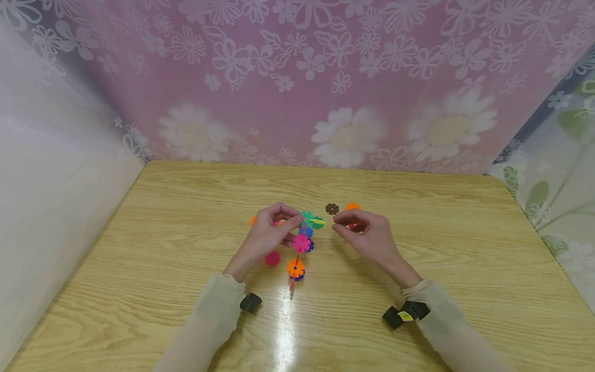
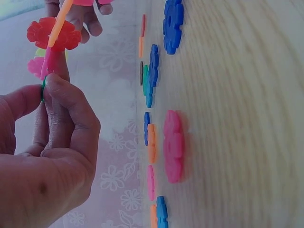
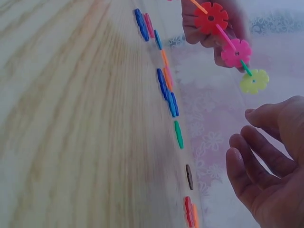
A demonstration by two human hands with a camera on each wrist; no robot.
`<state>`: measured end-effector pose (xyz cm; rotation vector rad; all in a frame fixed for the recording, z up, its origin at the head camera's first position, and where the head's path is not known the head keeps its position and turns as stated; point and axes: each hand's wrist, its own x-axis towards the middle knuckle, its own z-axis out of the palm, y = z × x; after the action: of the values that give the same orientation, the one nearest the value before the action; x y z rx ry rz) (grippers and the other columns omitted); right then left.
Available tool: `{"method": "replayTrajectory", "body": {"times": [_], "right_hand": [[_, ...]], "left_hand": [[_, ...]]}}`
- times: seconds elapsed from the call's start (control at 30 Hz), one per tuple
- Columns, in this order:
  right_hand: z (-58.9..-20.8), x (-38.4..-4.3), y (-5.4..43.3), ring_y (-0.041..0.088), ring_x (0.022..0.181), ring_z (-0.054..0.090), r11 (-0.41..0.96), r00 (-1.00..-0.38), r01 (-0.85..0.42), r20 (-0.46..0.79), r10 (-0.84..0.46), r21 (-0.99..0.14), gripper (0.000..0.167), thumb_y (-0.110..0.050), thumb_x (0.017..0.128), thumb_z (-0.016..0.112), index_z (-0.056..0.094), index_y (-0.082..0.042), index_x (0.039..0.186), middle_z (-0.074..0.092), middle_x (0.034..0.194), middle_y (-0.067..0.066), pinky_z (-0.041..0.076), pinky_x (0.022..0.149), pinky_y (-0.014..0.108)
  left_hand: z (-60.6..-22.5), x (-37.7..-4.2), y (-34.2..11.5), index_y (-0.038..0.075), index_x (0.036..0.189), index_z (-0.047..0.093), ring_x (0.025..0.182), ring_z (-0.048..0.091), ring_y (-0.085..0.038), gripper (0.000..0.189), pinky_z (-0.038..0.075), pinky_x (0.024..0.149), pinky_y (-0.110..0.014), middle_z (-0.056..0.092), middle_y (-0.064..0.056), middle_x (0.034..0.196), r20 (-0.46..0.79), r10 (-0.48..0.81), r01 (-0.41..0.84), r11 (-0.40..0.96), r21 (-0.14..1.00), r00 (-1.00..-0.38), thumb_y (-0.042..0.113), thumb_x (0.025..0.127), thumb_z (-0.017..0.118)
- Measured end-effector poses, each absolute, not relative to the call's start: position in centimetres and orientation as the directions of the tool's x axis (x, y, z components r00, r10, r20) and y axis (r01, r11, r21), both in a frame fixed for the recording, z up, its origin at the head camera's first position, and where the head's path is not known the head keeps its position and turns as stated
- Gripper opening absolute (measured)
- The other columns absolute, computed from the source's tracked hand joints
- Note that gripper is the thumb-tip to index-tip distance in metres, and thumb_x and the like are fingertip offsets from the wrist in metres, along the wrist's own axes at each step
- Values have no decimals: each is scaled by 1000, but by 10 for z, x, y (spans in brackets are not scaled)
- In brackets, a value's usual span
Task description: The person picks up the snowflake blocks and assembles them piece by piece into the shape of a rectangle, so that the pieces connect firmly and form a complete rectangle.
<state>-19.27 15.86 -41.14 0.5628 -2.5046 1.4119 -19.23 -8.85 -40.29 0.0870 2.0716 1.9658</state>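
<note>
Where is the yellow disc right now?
In the right wrist view, the yellow disc is at upper right, joined to an edge-on green disc, just above the fingertips of the right hand.

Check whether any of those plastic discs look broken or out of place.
Nothing stands out. The chain of discs looks joined up in the left hand, and the loose discs appear to lie flat on the table. I see no cracks, though small chips might not show.

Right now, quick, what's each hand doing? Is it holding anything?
Left hand: closed, pinching a green disc in a chain of linked discs.
Right hand: open, holding nothing.
</note>
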Motion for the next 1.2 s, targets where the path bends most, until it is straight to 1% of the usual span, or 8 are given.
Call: {"method": "replayTrajectory", "body": {"times": [0.1, 0.2, 0.4, 0.63, 0.7, 0.83, 0.97, 1.2], "right_hand": [[-411, -195, 163, 1, 80, 69, 484, -918, -397, 337, -210, -779, 11, -10, 89, 80, 78, -9, 99, 79, 94, 7, 58, 69, 19], [-412, -197, 168, 4, 82, 70, 506, -930, -366, 304, -205, -781, 11, -12, 89, 80, 78, -10, 100, 78, 96, 8, 58, 69, 19], [-414, -201, 179, 9, 88, 70, 582, -955, -296, 231, -185, -758, 15, -18, 92, 78, 77, -9, 104, 78, 99, 7, 57, 71, 18], [-417, -207, 191, 25, 95, 71, 623, -968, -250, 173, -182, -741, 20, -18, 93, 77, 75, -6, 109, 77, 105, 11, 57, 75, 16], [-417, -209, 193, 27, 98, 71, 633, -968, -248, 165, -188, -734, 21, -18, 93, 77, 75, -5, 110, 77, 106, 12, 58, 75, 17], [-417, -212, 198, 30, 101, 71, 658, -972, -229, 137, -190, -717, 24, -18, 91, 78, 75, -5, 111, 76, 111, 14, 62, 77, 28], [-417, -215, 202, 32, 98, 73, 701, -974, -218, 110, -197, -679, 26, -19, 90, 79, 75, -5, 112, 76, 112, 16, 61, 80, 40], [-418, -219, 206, 32, 100, 69, 777, -971, -223, 68, -227, -589, 29, -23, 90, 78, 75, -5, 112, 74, 114, 17, 55, 87, 49]], "left_hand": [[-403, -192, -89, 8, 116, 65, 70, 72, -19, 21, 63, 69, -34, 69, -14, 113, -163, 246, -149, 74, 986, -956, 23, 101, 67], [-402, -191, -89, 8, 117, 65, 70, 72, -19, 22, 63, 69, -33, 69, -16, 115, -162, 251, -148, 71, 986, -954, 24, 101, 67], [-402, -192, -91, 8, 118, 64, 70, 71, -20, 23, 62, 69, -33, 69, -11, 111, -152, 253, -140, 64, 988, -956, 24, 102, 66], [-401, -192, -91, 3, 122, 63, 70, 71, -19, 27, 62, 69, -32, 69, -11, 111, -156, 254, -143, 69, 987, -955, 22, 103, 64], [-400, -192, -91, 4, 121, 63, 70, 71, -19, 25, 62, 69, -32, 69, -11, 111, -155, 252, -141, 71, 987, -955, 21, 102, 64], [-400, -192, -91, 8, 119, 64, 70, 71, -19, 22, 62, 69, -33, 68, -11, 111, -159, 249, -144, 77, 987, -955, 22, 102, 65], [-400, -192, -91, 10, 118, 65, 70, 71, -19, 22, 62, 69, -33, 68, -11, 112, -160, 252, -145, 78, 986, -954, 23, 102, 66], [-401, -193, -91, 9, 118, 64, 69, 72, -19, 22, 62, 69, -33, 69, -13, 114, -152, 256, -135, 82, 987, -955, 24, 102, 66]]}}
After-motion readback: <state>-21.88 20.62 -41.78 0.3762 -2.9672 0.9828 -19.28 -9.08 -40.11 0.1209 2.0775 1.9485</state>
